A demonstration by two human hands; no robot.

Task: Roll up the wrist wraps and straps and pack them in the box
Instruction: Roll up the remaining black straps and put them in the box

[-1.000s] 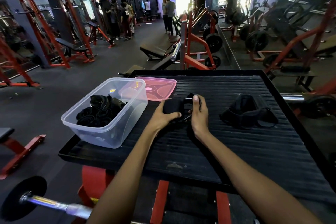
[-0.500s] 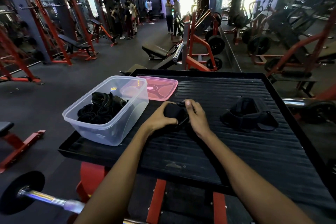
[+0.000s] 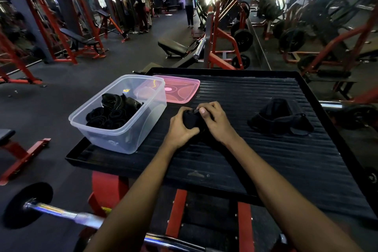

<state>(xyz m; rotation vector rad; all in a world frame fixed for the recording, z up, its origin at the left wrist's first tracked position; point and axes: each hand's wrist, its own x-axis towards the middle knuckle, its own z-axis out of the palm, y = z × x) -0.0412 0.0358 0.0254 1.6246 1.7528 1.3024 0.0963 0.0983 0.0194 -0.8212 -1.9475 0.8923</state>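
Both hands meet over one black wrist wrap on the ribbed black platform. Curled around the roll from its left side, the left hand has its thumb lying along the near edge of the fabric. From the other side the right hand closes on the same wrap, its thumb pressed on the top of the roll and its fingers bent over the far edge. The wrap looks mostly rolled, bunched into a compact lump between the two palms; how much loose tail is left I cannot tell.

Left of the hands, near the platform's left edge, stands a clear plastic box with several rolled black wraps already inside. Just behind the box, touching or nearly touching its far corner, a pink lid lies flat. Well apart to the right of the hands sits a loose pile of black straps, not rolled.

Red gym frames and benches surround the platform, a barbell lies low at the near left, and people stand in the far background.
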